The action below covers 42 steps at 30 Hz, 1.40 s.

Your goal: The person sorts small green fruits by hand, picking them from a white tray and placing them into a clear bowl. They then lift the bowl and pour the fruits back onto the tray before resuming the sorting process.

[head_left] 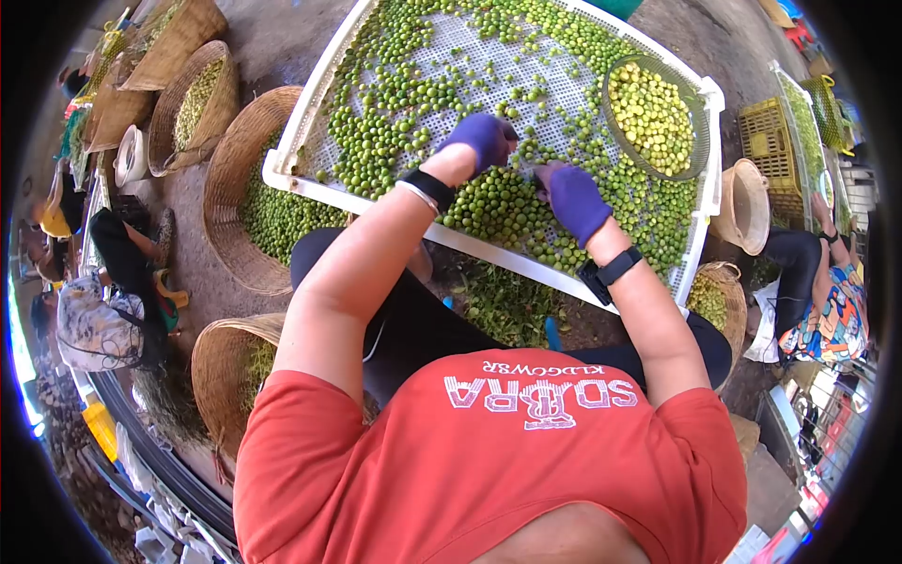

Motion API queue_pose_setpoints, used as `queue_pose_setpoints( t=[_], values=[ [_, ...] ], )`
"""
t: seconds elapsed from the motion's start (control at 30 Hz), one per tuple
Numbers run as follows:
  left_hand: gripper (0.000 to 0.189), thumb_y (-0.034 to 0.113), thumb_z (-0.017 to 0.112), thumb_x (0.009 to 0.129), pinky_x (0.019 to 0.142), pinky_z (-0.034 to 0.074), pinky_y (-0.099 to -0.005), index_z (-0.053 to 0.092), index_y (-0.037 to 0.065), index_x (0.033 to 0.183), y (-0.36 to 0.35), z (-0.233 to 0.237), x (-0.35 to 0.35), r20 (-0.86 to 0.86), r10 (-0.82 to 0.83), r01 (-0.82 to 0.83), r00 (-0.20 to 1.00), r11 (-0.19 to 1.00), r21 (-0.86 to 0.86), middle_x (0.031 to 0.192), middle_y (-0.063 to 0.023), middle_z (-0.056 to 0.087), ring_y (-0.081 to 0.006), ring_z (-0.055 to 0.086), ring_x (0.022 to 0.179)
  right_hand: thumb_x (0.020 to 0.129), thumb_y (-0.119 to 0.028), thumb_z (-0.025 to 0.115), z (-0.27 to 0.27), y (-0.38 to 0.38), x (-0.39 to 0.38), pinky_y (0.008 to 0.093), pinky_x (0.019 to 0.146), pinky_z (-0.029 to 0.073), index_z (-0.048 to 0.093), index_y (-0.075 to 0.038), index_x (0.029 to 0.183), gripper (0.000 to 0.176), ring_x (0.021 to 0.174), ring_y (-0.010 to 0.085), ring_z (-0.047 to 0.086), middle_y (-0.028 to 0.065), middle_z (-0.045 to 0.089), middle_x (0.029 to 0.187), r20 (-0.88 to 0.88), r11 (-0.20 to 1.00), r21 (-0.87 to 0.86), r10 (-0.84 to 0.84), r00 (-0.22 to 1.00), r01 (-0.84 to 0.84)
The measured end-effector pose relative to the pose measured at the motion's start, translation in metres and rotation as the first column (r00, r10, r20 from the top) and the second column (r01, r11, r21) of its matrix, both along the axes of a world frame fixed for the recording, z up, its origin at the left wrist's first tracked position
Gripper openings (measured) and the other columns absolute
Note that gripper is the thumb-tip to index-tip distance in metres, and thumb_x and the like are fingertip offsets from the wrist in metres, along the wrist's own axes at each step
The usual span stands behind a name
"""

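Small green round fruits (498, 202) are spread over a white perforated tray (282, 169) in front of me. My left hand (482, 141), in a purple glove with bare fingertips, is above the fruits near the tray's middle, its fingers bent together; what they hold is too small to name. To its right, my right hand (573, 199), gloved alike, touches or hovers over the fruits with its fingers curled in a pinch. Between the two hands lie loose fruits. A round mesh basket (700, 141) with paler yellow-green fruits rests on the tray's right part.
Wicker baskets (221, 211) stand left of the tray, one holding green fruits. A pale bucket (742, 207) and yellow crate (770, 141) are at right. People sit at far left (103, 320) and far right (827, 320). Leaves and stems (507, 305) lie below the tray.
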State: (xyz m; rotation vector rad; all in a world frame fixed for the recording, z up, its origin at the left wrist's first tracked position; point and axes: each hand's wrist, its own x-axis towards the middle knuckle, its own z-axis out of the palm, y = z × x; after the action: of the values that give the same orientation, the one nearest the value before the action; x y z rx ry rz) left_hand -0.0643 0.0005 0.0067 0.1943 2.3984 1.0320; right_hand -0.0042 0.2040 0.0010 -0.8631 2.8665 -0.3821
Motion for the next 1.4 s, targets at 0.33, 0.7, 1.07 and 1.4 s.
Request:
queue_pose_setpoints(
  t=[0.33,0.7,1.07,1.4],
  values=[
    [0.022,0.013,0.058,0.078,0.079,0.052,-0.0432,0.068,0.013,0.097,0.024,-0.015,0.015,-0.176,-0.405,0.291,0.897,0.842,-0.454,0.101,-0.0147,0.065,-0.0352,0.063,0.092,0.079,-0.016,0.066,0.023,0.034,-0.019,0.0445,0.075,0.05,0.06,-0.005,0.097,0.022,0.084,0.0377,0.062,0.0187,0.063,0.094,0.092,0.937,-0.296,-0.168,0.982,0.188],
    [0.015,0.02,0.063,0.075,0.059,0.048,-0.0336,0.064,0.007,0.083,0.009,0.009,0.004,0.209,0.29,-0.33,0.934,0.925,0.189,0.075,-0.0084,0.065,-0.0178,0.062,0.068,0.085,-0.013,0.052,-0.013,0.037,-0.078,0.0431,0.07,0.05,0.061,-0.008,0.085,0.01,0.081,0.0346,0.063,0.0152,0.063,0.087,-0.201,0.997,0.048,-0.056,0.978,0.066],
    [0.025,0.026,0.057,0.085,0.057,0.047,-0.0275,0.066,0.007,0.099,-0.035,0.045,-0.007,0.167,0.314,-0.339,0.934,0.929,0.15,0.069,-0.005,0.06,-0.0129,0.058,0.063,0.08,-0.01,0.062,-0.012,0.013,-0.093,0.042,0.077,0.049,0.062,-0.005,0.091,0.012,0.086,0.0337,0.06,0.0167,0.061,0.093,-0.144,0.941,-0.339,-0.075,0.987,0.022],
    [0.027,0.017,0.066,0.069,0.076,0.051,-0.0386,0.071,0.017,0.095,-0.039,0.013,-0.003,-0.04,-0.148,0.105,0.988,0.842,-0.529,0.092,-0.0136,0.068,-0.0328,0.065,0.083,0.077,-0.01,0.06,-0.002,-0.061,-0.098,0.0428,0.075,0.048,0.062,-0.006,0.089,0.013,0.086,0.0345,0.059,0.016,0.061,0.088,-0.078,0.938,-0.332,0.077,0.994,-0.099]
  ],
)
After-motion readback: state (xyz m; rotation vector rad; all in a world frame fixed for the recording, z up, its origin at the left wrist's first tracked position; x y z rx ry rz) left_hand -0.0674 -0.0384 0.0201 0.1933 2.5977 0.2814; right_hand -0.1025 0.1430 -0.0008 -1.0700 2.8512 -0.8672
